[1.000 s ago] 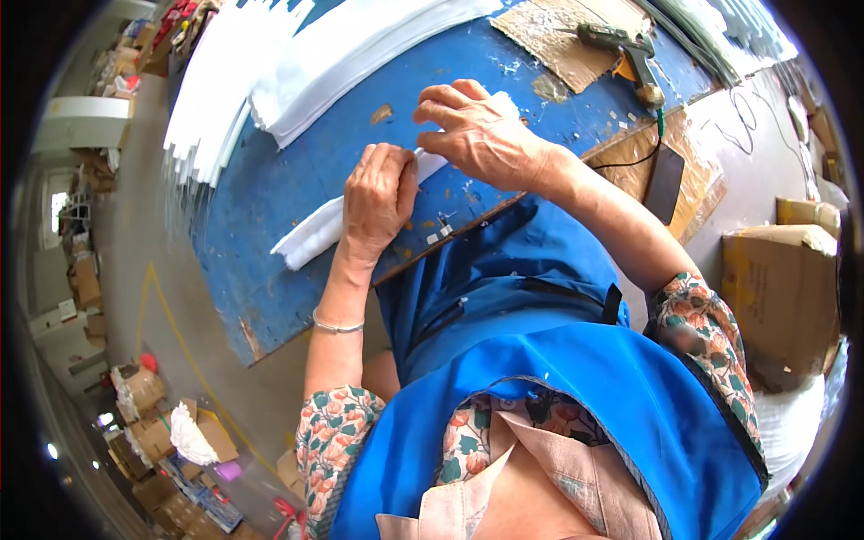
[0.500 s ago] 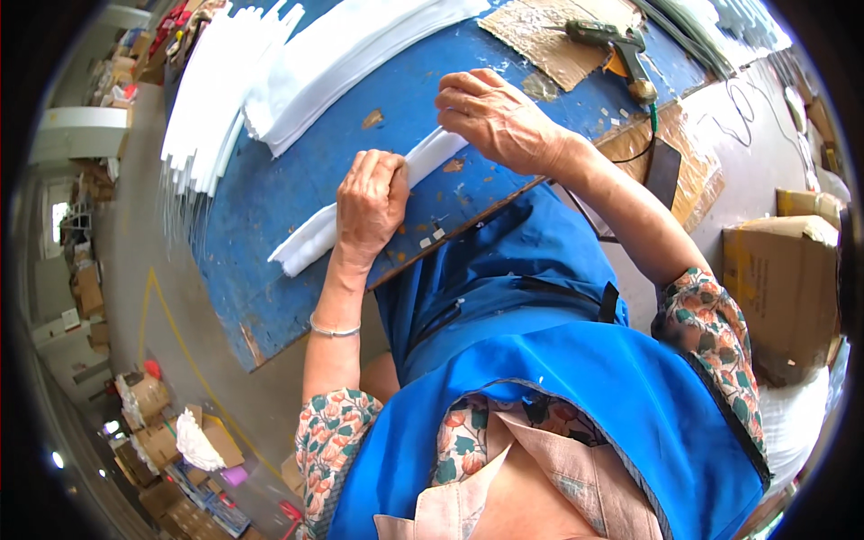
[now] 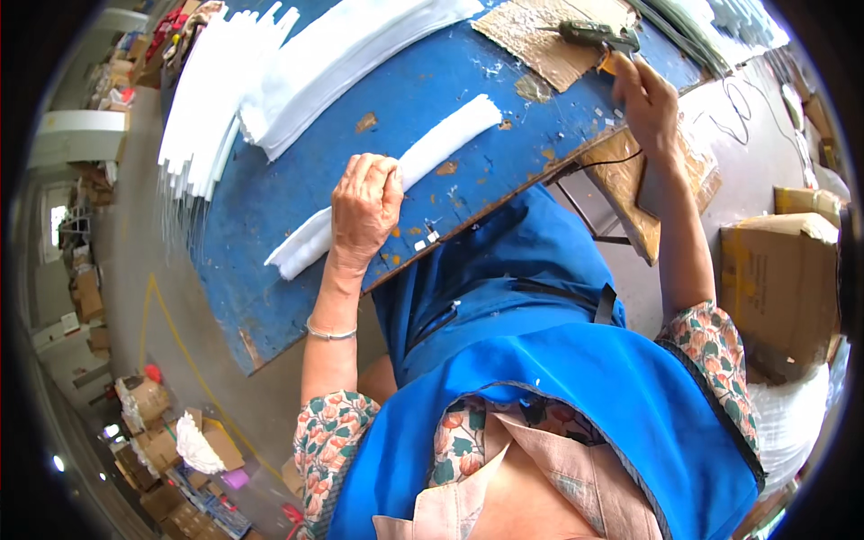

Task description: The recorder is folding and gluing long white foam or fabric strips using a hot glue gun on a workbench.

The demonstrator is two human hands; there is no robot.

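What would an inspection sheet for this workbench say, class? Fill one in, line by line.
Surface: worn blue painted wooden table, chipped, with bare patches and small scraps.
Job's things: long white foam strip lying flat along the table; dark green glue gun resting on a brown cardboard sheet.
Clutter: stack of white foam strips at the far edge; bundle of thin white sticks overhanging the left end.
Grippers: left hand presses on the foam strip; right hand reaches up at the glue gun, grip not clear.
Cables: thin wires on the floor to the right.
Surroundings: brown cardboard boxes on the right; more cartons lower left.
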